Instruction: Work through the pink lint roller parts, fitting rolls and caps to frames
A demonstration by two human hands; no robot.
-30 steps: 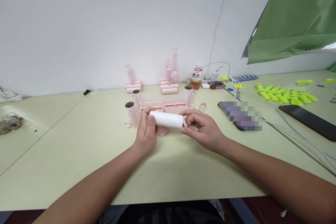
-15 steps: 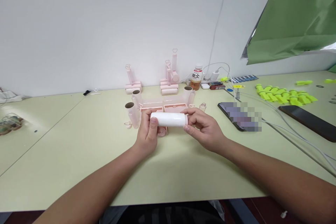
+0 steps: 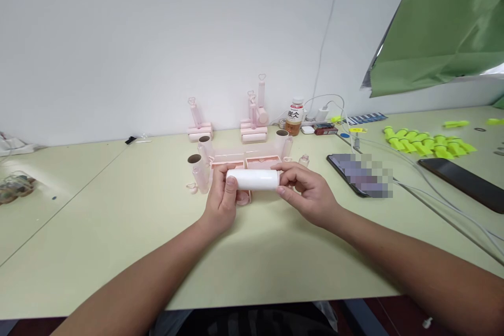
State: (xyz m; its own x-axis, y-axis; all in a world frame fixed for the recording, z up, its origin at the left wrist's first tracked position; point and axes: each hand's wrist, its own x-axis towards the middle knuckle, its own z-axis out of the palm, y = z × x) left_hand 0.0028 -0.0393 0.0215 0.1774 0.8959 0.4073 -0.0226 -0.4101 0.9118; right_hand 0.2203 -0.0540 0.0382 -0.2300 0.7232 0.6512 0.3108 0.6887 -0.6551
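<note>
Hands (image 3: pixel 224 200) grip white roll (image 3: pixel 252 179)

Both arms are bare from the lower edge of the picture up to the hands; no sleeve covers the forearms or the wrists. The left hand (image 3: pixel 221 202) and the right hand (image 3: pixel 308 192) are bare too, with no glove. The nails on the fingers (image 3: pixel 231 182) are cut short and have no polish. At the bottom edge, between the two arms, a piece of dark clothing with faint stripes is visible.
</note>
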